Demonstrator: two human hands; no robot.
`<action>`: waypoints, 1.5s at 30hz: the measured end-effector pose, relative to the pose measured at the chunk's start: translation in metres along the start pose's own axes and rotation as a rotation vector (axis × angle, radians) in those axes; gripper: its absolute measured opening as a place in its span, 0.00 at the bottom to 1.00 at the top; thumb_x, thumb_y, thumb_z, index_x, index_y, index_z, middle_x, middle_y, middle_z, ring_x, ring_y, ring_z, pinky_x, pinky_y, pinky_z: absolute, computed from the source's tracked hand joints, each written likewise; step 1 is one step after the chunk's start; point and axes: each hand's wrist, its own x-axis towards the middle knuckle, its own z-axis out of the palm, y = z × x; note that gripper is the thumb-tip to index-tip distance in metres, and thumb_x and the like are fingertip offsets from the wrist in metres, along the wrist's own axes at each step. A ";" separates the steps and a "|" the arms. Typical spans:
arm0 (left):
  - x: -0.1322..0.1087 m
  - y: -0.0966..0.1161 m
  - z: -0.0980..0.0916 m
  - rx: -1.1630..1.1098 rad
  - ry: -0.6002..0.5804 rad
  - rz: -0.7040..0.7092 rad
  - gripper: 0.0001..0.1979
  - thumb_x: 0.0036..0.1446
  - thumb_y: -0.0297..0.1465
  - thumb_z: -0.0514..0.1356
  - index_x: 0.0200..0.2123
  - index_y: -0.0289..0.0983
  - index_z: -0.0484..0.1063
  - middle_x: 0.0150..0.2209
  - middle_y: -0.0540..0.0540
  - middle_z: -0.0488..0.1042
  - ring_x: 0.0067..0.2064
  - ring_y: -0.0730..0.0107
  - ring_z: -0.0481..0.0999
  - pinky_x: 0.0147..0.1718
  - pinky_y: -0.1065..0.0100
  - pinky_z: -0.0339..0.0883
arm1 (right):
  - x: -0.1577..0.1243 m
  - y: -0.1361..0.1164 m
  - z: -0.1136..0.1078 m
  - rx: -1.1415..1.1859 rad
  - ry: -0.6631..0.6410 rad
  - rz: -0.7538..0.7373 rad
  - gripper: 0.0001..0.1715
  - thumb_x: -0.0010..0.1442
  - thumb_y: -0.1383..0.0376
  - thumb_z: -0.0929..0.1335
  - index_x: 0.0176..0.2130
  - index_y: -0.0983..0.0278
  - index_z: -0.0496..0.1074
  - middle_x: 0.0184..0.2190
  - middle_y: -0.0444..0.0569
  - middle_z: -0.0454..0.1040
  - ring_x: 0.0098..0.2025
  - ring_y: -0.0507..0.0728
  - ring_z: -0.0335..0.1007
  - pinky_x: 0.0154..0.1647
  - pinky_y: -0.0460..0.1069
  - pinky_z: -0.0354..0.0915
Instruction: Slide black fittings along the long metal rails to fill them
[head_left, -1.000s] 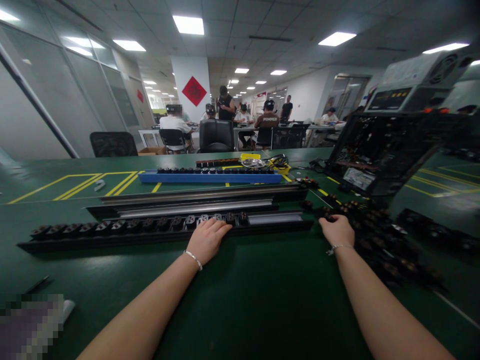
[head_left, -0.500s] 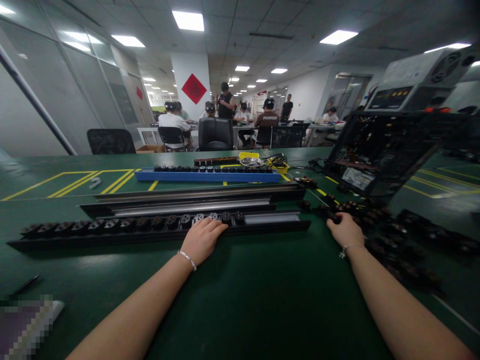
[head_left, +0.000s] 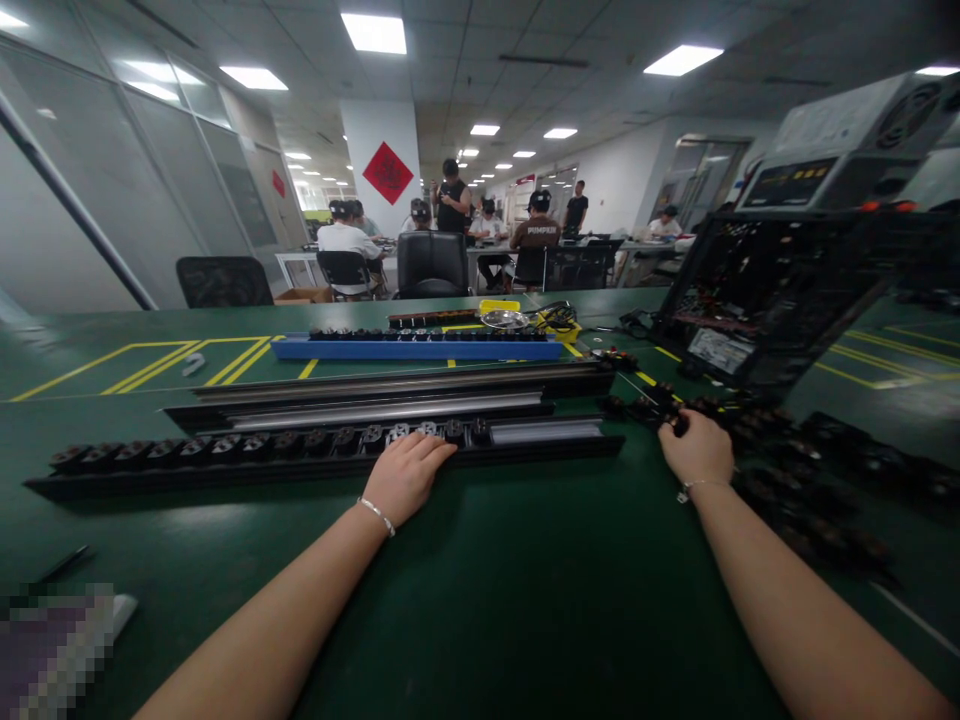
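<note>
A long black power strip rail (head_left: 540,455) lies across the table in front of me, with a row of round-faced black socket modules (head_left: 285,443) in it. Its right end has an unfilled stretch of channel. My left hand (head_left: 409,472) holds the rail's near edge right of its middle, fingers curled over modules and fingertips partly hidden. To the right, my right hand (head_left: 697,447) is closed on a small black socket module (head_left: 681,425) at the edge of a loose pile of similar parts (head_left: 780,440). My fingers cover most of that piece.
Behind lie two more black rails (head_left: 390,410) and a blue rail (head_left: 420,349) with modules. An open computer case (head_left: 772,300) stands back right. A pen (head_left: 64,562) lies at left. A shiny round dish (head_left: 504,320) sits farther back. People sit and stand beyond the table.
The view has shifted slightly. My left hand stays on the rail. My right hand remains at the pile's edge, its fingers closed around a dark piece, with hardly any movement.
</note>
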 end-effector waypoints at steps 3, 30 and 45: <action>0.000 -0.001 0.001 -0.011 0.012 0.007 0.17 0.54 0.21 0.53 0.47 0.37 0.70 0.44 0.43 0.74 0.43 0.63 0.70 0.40 0.62 0.66 | -0.013 -0.021 -0.009 0.086 0.129 -0.126 0.22 0.53 0.62 0.60 0.44 0.70 0.70 0.42 0.60 0.71 0.44 0.63 0.64 0.49 0.57 0.59; 0.003 0.001 -0.001 -0.023 -0.050 -0.010 0.17 0.55 0.23 0.53 0.47 0.37 0.69 0.44 0.43 0.73 0.42 0.63 0.69 0.40 0.61 0.66 | -0.126 -0.217 0.005 0.408 -0.231 -0.398 0.14 0.51 0.56 0.65 0.35 0.60 0.72 0.42 0.49 0.74 0.47 0.59 0.65 0.58 0.60 0.44; 0.002 0.002 -0.001 -0.035 0.016 -0.022 0.13 0.56 0.24 0.53 0.44 0.37 0.71 0.41 0.45 0.75 0.41 0.64 0.71 0.40 0.62 0.66 | -0.127 -0.213 0.006 0.412 -0.196 -0.406 0.14 0.53 0.57 0.65 0.35 0.63 0.71 0.42 0.51 0.74 0.47 0.60 0.65 0.56 0.58 0.47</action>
